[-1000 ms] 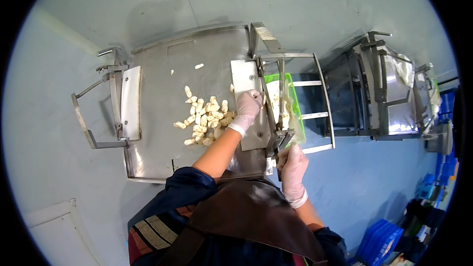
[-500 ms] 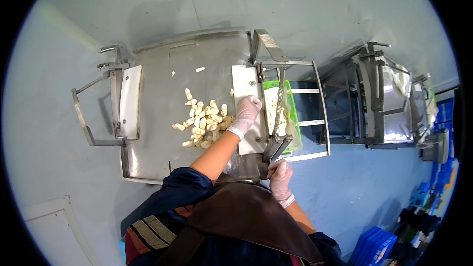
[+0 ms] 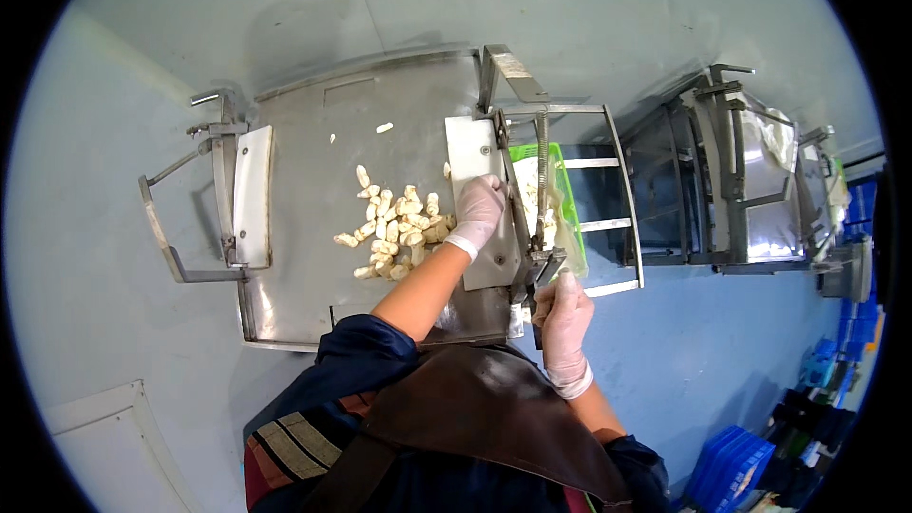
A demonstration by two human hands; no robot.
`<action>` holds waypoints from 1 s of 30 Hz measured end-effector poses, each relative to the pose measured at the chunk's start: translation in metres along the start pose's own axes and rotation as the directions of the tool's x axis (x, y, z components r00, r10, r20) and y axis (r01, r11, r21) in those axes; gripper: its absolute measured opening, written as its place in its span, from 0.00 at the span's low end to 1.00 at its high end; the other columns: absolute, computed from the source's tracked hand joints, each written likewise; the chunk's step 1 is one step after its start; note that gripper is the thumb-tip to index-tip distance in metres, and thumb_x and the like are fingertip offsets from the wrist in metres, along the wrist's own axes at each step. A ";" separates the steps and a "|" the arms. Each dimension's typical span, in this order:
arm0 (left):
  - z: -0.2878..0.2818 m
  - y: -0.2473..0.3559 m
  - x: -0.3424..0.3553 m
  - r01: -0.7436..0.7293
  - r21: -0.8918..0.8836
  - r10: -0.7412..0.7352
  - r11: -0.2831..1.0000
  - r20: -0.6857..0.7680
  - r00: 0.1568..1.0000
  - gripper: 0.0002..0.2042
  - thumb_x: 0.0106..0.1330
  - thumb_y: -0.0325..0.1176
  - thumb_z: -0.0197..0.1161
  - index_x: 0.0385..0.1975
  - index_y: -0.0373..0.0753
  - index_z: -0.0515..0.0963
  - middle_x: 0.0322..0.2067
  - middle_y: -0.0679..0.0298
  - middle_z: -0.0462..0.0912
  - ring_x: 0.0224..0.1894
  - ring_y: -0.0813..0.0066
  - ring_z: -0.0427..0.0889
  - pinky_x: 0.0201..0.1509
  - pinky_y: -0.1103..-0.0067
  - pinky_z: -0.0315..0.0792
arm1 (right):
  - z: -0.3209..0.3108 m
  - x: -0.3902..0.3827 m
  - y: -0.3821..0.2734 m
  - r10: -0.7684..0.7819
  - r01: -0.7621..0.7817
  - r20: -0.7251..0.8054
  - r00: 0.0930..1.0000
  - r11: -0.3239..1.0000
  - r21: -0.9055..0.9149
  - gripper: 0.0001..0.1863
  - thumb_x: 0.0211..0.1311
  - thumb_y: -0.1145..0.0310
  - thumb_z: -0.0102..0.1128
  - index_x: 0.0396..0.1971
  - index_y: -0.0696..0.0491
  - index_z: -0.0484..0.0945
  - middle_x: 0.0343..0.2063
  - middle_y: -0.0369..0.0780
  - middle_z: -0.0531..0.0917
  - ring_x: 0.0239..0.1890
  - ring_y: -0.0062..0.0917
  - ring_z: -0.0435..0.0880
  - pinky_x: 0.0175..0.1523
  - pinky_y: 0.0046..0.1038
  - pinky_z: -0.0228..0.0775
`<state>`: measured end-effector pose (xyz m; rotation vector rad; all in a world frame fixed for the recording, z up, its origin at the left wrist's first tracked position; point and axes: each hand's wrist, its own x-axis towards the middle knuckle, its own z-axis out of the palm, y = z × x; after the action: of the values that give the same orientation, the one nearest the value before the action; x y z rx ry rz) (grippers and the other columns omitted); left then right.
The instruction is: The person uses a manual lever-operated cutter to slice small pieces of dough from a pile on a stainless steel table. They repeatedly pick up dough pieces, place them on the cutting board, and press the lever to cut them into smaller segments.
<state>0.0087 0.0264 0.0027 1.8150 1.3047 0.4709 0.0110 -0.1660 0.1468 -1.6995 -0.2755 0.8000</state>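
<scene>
My left hand (image 3: 481,210), in a thin white glove, is closed on the white cutting board (image 3: 472,147), with its fingertips against the metal edge of the lever cutter (image 3: 506,157). Anything inside those fingers is hidden. The gloved right hand (image 3: 562,321) is wrapped round the cutter's dark handle (image 3: 539,334), near the bench's front right corner. Just left of my left hand lies a pile of pale, knobbly, finger-long pieces (image 3: 389,233). Beyond the blade, a green basket (image 3: 568,199) with a light liner holds whitish pieces.
The steel bench top (image 3: 304,218) has a raised rim. A second cutter with a white board (image 3: 254,195) is fixed at its left end. A metal rack (image 3: 617,190) juts out on the right, with another steel stand (image 3: 722,171) farther right. Blue crates (image 3: 727,470) are at lower right.
My right hand has moved up and slightly right, together with the cutter handle. My left hand stays at the blade, with only a small shift.
</scene>
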 end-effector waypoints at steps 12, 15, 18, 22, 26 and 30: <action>0.037 -0.015 0.004 0.161 -0.577 -0.140 0.801 0.081 0.987 0.08 0.49 0.35 0.62 0.19 0.36 0.78 0.15 0.63 0.78 0.19 0.76 0.75 0.27 0.80 0.69 | -0.008 0.007 0.104 -0.271 0.271 0.013 0.963 0.963 -0.007 0.31 0.59 0.44 0.37 0.10 0.56 0.67 0.07 0.35 0.67 0.08 0.16 0.63 0.14 0.19 0.53; 0.003 0.008 -0.005 0.114 -0.483 0.020 0.868 0.263 0.965 0.05 0.50 0.30 0.59 0.25 0.39 0.79 0.23 0.63 0.80 0.24 0.79 0.76 0.31 0.81 0.69 | -0.009 0.006 0.105 -0.204 0.204 -0.002 0.979 0.979 -0.001 0.31 0.60 0.44 0.36 0.10 0.56 0.67 0.06 0.35 0.67 0.07 0.16 0.63 0.13 0.18 0.53; -0.073 0.012 0.018 0.069 -0.266 -0.054 0.962 0.063 0.997 0.08 0.53 0.34 0.55 0.27 0.39 0.78 0.25 0.61 0.80 0.29 0.72 0.78 0.37 0.77 0.69 | -0.011 0.007 0.105 -0.199 0.199 -0.016 0.980 0.980 -0.015 0.31 0.60 0.44 0.36 0.10 0.56 0.66 0.06 0.35 0.67 0.07 0.16 0.63 0.13 0.19 0.52; -0.153 -0.049 0.044 0.359 0.387 -0.119 0.850 -0.522 0.845 0.22 0.50 0.52 0.55 0.33 0.37 0.76 0.34 0.53 0.78 0.38 0.55 0.77 0.43 0.69 0.70 | -0.010 0.005 0.103 -0.163 0.164 -0.018 0.986 0.986 0.018 0.27 0.60 0.50 0.40 0.10 0.57 0.68 0.06 0.35 0.67 0.08 0.16 0.65 0.14 0.19 0.56; -0.165 -0.102 0.056 0.442 0.382 -0.355 0.811 -0.279 0.892 0.19 0.48 0.45 0.61 0.33 0.35 0.76 0.35 0.50 0.77 0.40 0.53 0.76 0.43 0.67 0.70 | -0.007 0.006 0.096 -0.195 0.196 -0.036 0.980 0.980 0.024 0.28 0.60 0.50 0.39 0.10 0.57 0.67 0.06 0.36 0.68 0.08 0.16 0.65 0.14 0.19 0.56; -0.104 -0.049 0.041 0.170 -0.322 -0.168 0.931 0.034 0.985 0.11 0.48 0.35 0.58 0.30 0.38 0.78 0.23 0.59 0.80 0.27 0.73 0.78 0.33 0.78 0.70 | -0.010 0.005 0.097 -0.189 0.185 -0.067 0.980 0.981 -0.055 0.30 0.59 0.46 0.38 0.09 0.57 0.67 0.06 0.36 0.67 0.08 0.17 0.65 0.14 0.19 0.56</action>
<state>-0.0770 0.1117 0.0179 1.4178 1.2829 0.5501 -0.0008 -0.1993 0.0556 -1.7151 -0.4015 0.5964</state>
